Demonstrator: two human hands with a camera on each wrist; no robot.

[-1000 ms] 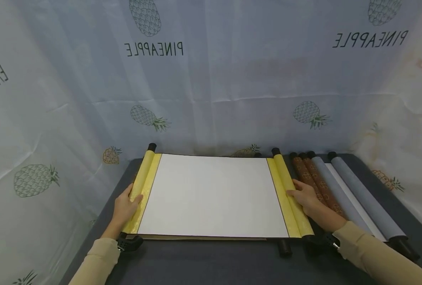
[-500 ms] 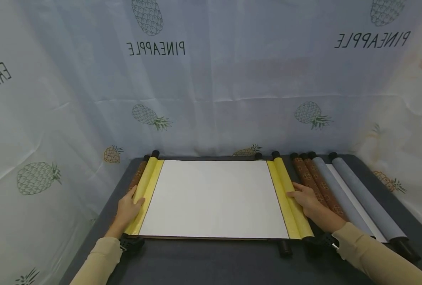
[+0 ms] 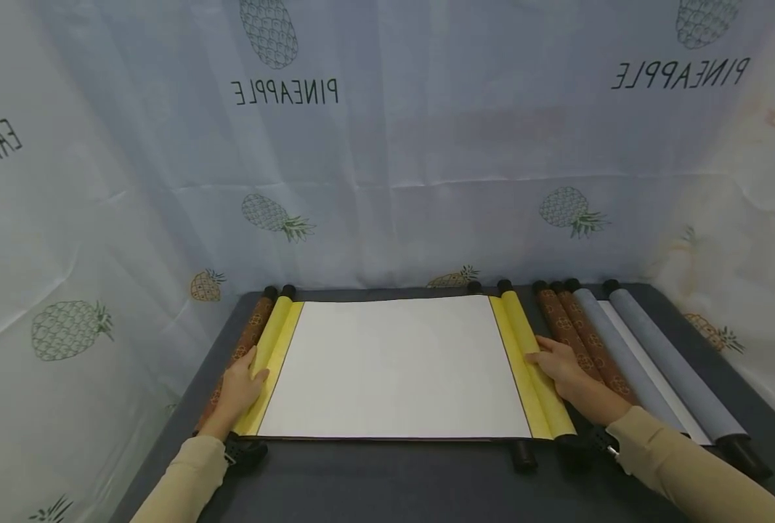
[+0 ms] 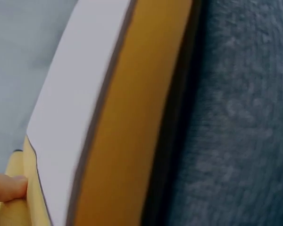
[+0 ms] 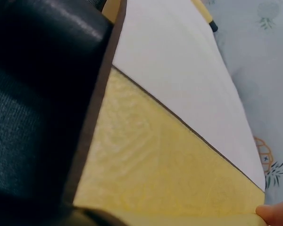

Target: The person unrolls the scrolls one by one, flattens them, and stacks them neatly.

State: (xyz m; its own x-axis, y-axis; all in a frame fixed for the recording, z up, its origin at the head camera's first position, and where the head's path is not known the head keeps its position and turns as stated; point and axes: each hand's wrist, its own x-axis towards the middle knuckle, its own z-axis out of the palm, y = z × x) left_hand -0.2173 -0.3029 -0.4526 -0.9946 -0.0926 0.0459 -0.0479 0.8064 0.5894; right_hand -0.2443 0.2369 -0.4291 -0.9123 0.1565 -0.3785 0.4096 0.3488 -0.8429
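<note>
A hanging scroll lies partly unrolled, its white sheet point(image 3: 394, 370) bordered in yellow at both ends. My left hand point(image 3: 240, 388) grips its left yellow roller point(image 3: 273, 334), thumb point(image 4: 12, 187) on the yellow border in the left wrist view. My right hand point(image 3: 560, 369) holds the right yellow roller point(image 3: 539, 356); one fingertip point(image 5: 276, 214) shows in the right wrist view. Black knobs cap the rollers. The undersides of both hands are hidden. Another black knob point(image 3: 523, 456) sticks out from beneath the sheet near its right end.
A brown patterned scroll point(image 3: 248, 338) lies along the left, beside my left hand. Brown patterned scrolls point(image 3: 593, 341) and grey-blue rollers point(image 3: 678, 363) with a white strip between lie to the right. The dark tabletop point(image 3: 387, 479) meets a pineapple-print curtain point(image 3: 387, 145) behind.
My left hand has lowered the scroll's left end and shifted it slightly right, uncovering more of the brown scroll there. My right hand has barely moved.
</note>
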